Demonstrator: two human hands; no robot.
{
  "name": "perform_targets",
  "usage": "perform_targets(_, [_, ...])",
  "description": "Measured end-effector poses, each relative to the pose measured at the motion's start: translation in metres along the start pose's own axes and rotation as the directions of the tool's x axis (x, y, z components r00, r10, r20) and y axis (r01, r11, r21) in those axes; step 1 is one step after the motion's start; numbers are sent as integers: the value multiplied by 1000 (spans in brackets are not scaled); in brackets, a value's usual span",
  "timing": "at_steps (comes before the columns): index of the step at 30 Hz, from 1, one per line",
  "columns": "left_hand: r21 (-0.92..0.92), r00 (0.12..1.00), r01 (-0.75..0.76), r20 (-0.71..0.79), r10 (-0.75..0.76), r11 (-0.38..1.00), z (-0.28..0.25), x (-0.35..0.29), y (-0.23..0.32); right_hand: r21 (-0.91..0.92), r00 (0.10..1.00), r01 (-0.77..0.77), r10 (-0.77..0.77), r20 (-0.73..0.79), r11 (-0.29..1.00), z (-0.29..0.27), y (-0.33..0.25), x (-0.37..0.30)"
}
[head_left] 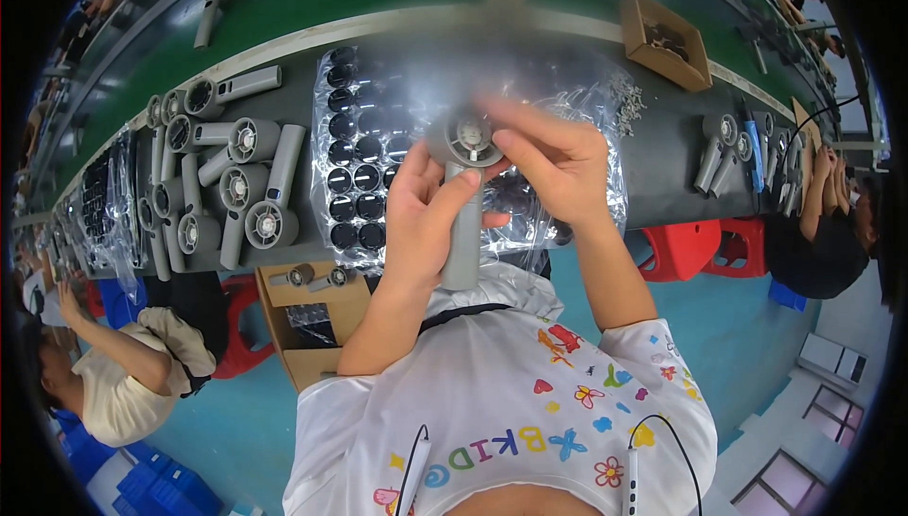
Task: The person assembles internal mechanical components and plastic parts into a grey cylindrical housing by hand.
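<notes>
A grey handheld fan [461,242] is upright in front of me, its round head away from me and its handle toward my body. My left hand [416,218] is wrapped round the fan's neck and upper handle, thumb on top. At the right side of the fan head, my right hand [570,171] has its thumb and index finger drawn together; whatever they hold is too small or hidden to name. Beneath both hands lies a plastic-wrapped tray with rows of black round caps [341,126]. A blur covers the area just beyond the fan head.
Several grey fans [244,185] are heaped at the left. Small pale pieces [626,104] lie right of the tray, near a cardboard box [695,64] of dark parts. More fans [716,157] and a blue tool [754,157] lie farther right. Co-workers sit on both sides.
</notes>
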State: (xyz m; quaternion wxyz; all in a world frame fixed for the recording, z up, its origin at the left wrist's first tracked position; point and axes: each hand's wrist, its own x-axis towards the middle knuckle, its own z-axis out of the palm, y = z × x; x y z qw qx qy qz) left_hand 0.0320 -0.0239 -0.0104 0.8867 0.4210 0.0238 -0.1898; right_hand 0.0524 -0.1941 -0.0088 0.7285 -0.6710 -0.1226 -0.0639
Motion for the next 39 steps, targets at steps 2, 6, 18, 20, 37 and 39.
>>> perform_targets(2, [3,1000,-6,4,6,1000,-2,0,-1,-7,1000,9,-8,15,1000,-1,1,0])
perform_targets(6, [21,1000,-9,-15,9,1000,0,-1,-1,-106,992,117,-111,56,987,-8,5,1])
perform_targets(18, [150,989,-130,-48,138,980,5,-5,-3,-343,978,203,-176,110,917,-1,-10,2])
perform_targets(20, [177,985,-154,-51,166,972,6,-6,-4,-376,976,212,-178,122,902,-2,-12,2])
perform_targets(37, [109,984,-172,55,167,979,-11,-5,-7,-242,908,409,-366,204,880,-5,-15,-16])
perform_targets(39, [124,992,-122,58,115,985,-13,-7,-7,-199,909,401,-362,205,894,-4,-12,-19])
